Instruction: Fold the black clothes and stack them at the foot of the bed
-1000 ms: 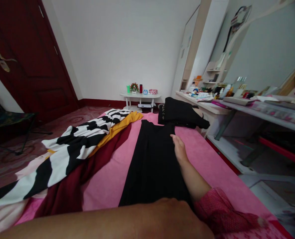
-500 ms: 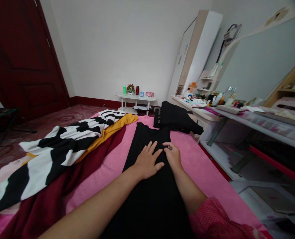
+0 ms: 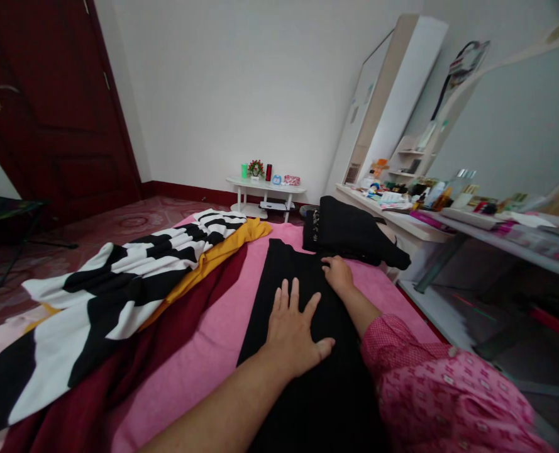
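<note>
A long black garment [image 3: 298, 267] lies spread lengthwise on the pink bed cover [image 3: 204, 352]. My left hand [image 3: 295, 330] rests flat on its middle, palm down with the fingers spread. At the garment's upper right edge, my right hand [image 3: 339, 275] has its fingers curled in, closed on the black cloth. Just beyond that hand sits a folded black garment [image 3: 349, 229] with light decoration along its left side. On the left of the bed lie a black-and-white striped garment [image 3: 119, 283], a yellow one [image 3: 208, 261] and a dark red one [image 3: 185, 327].
A small white table [image 3: 265, 184] with a green cup, flowers and other small items stands by the far wall. To the right is a dressing table [image 3: 420, 226] crowded with bottles and a mirror. A folding stool [image 3: 10, 217] stands at left, near the dark red door [image 3: 57, 94].
My right hand has moved up to the garment's upper right edge. My left hand has slid back toward me, its fingers spread wider. The view has shifted slightly left.
</note>
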### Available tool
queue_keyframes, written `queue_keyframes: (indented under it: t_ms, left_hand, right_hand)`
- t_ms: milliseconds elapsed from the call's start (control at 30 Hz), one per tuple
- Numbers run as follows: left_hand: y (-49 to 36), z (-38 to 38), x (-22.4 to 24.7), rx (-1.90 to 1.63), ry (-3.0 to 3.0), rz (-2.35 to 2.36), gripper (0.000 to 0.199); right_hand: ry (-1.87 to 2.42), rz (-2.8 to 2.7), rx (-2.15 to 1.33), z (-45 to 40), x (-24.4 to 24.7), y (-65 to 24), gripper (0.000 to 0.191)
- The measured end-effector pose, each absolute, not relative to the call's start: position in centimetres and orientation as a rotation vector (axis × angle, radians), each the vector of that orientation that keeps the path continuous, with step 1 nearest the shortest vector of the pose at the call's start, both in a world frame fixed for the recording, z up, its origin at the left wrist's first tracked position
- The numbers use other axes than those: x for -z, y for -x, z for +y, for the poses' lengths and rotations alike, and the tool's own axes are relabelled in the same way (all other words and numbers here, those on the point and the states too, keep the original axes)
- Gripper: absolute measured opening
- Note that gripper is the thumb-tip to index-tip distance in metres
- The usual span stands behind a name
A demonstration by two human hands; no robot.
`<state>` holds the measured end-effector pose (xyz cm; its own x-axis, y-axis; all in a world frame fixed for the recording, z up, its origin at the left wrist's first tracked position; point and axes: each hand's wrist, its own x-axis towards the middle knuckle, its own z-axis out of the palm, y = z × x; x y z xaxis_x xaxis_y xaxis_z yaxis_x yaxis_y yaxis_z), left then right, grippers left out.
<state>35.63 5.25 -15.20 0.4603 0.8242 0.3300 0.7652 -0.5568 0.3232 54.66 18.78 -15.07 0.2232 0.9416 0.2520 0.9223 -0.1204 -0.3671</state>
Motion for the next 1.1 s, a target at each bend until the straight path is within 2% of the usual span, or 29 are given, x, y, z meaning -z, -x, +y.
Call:
queue_keyframes:
  t_ms: [133, 300, 400, 533, 667, 767, 967, 1033, 1100]
  left_hand:
    - [-36.3, 5.5, 15.5, -0.673, -2.473, 1.565, 0.1]
    - [-35.6, 6.9, 15.7, -0.594, -2.375, 1.654, 0.104]
    - [-33.9, 8.8, 15.7, -0.523, -2.356, 1.57, 0.093]
    - [-31.9, 10.2, 15.9, -0.452, -2.426, 1.405, 0.066]
    - [-30.7, 9.0, 16.2, -0.454, -2.52, 1.393, 0.064]
    - [-28.8, 7.1, 16.2, -0.378, -2.629, 1.282, 0.064]
    - [-22.9, 1.7, 14.9, -0.268, -2.704, 0.894, 0.047]
    - [-21.5, -0.4, 13.9, -0.284, -2.689, 0.802, 0.054]
    - [-20.4, -2.2, 12.8, -0.28, -2.676, 0.719, 0.069]
  right_hand:
    - [2.13, -1.741, 0.038, 18.9, 16.0, -54.7, 0.041]
    - [2.282, -1.754, -0.017, 18.5, 16.6, -55.1, 0.056]
    - [2.357, -1.795, -0.108, 17.3, 16.8, -55.8, 0.067]
    - [2.367, -1.885, -0.156, 13.9, 16.9, -56.1, 0.067]
    - [2.329, -1.971, -0.154, 9.0, 16.5, -56.0, 0.061]
    - [2.208, -2.119, -0.102, 4.8, 16.4, -56.4, 0.057]
    - [1.78, -2.364, -0.03, -4.1, 15.7, -57.2, 0.055]
    - [1.558, -2.451, -0.088, -6.9, 14.4, -56.8, 0.055]
    - [1.308, -2.605, -0.183, -9.4, 12.8, -56.2, 0.062]
